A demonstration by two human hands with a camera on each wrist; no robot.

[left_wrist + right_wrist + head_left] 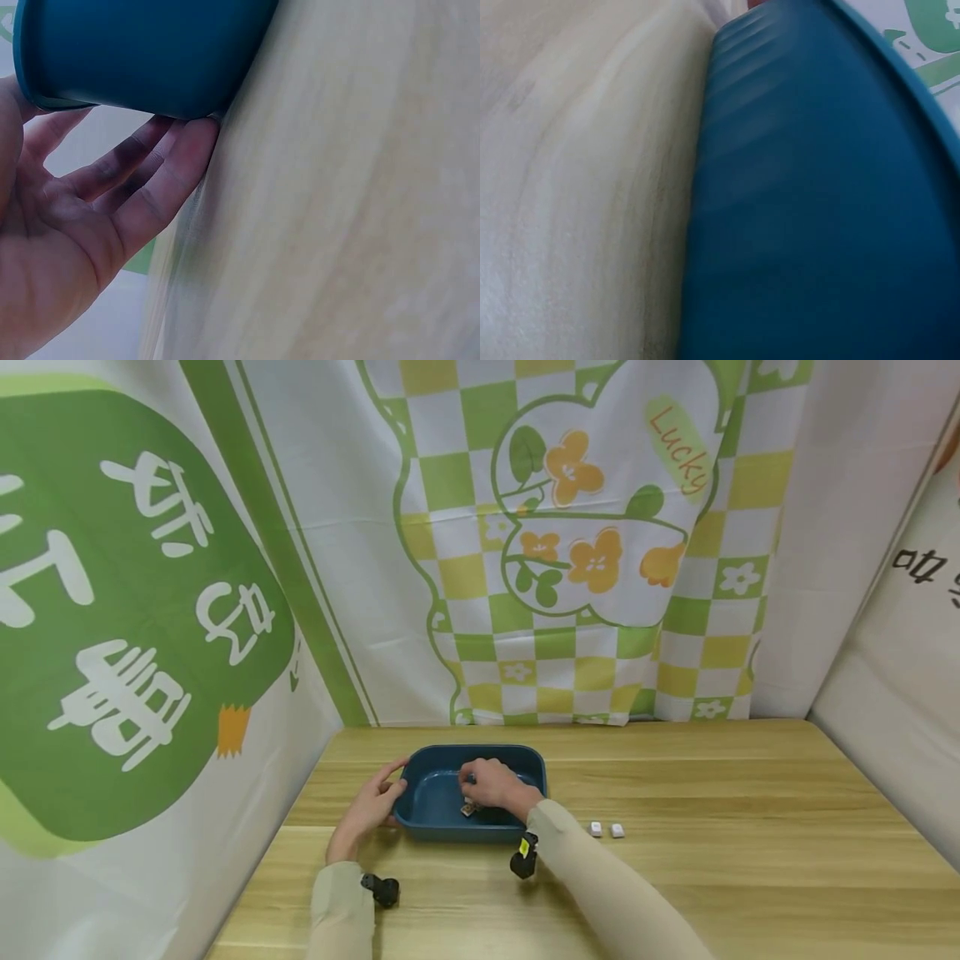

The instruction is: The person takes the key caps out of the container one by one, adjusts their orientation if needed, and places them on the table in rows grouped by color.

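While the dark blue box (468, 834) is steadied on the table (712, 827), a small brownish piece (468, 809) can be seen on its floor, beneath the right hand (491, 783). Curled fingers are held just above it (whether anything is pinched cannot be told). At its left end, the box is braced by the left hand (369, 806), with fingers loosely extended against the wall, not clenched. Light fingertip work is probably best, with sliding prevented. Two white pieces (596, 829) are set rightward on the wood-grained surface; beyond, patterned cloth (630, 568) is hung.
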